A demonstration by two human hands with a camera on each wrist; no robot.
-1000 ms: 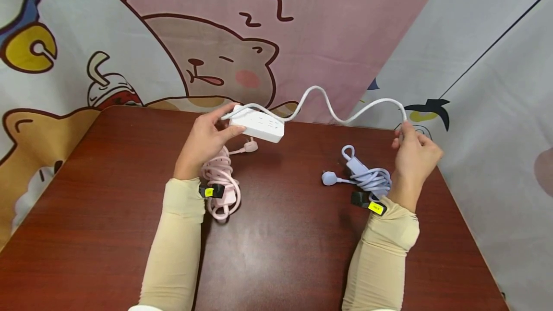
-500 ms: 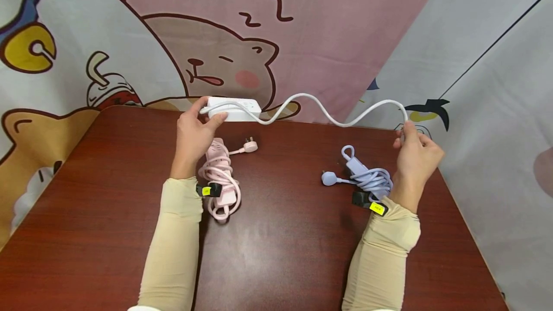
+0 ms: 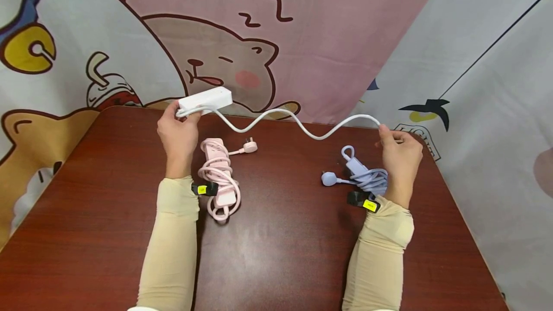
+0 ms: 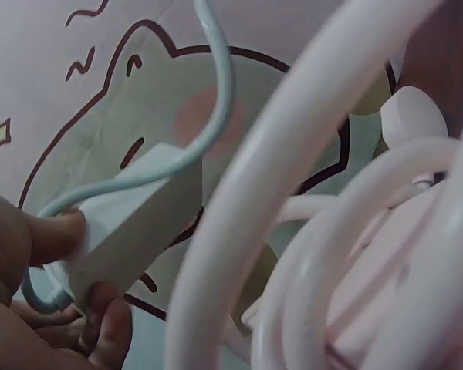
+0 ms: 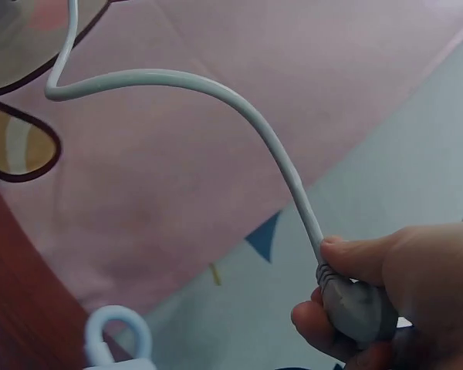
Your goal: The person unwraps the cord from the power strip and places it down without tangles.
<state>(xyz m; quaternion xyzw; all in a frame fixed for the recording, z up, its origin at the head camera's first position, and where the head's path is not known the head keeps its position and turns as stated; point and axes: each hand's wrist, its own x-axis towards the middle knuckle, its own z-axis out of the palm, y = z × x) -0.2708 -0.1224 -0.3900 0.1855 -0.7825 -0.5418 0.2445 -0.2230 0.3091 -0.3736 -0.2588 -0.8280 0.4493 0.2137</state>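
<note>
Our left hand (image 3: 178, 128) grips the white power strip (image 3: 206, 99) aloft, long axis running rightward; its cord (image 3: 298, 126) sags across to the plug (image 5: 356, 307) pinched in our right hand (image 3: 399, 157).

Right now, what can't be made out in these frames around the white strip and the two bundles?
- White power strip: socket face turned away in the head view; left hand covers its near end.
- White plug: prongs hidden inside the right hand, right wrist view.
- Pink bundle: blurred, too close to the left wrist camera.
- Lilac bundle: partly behind the right wrist, head view.
</note>
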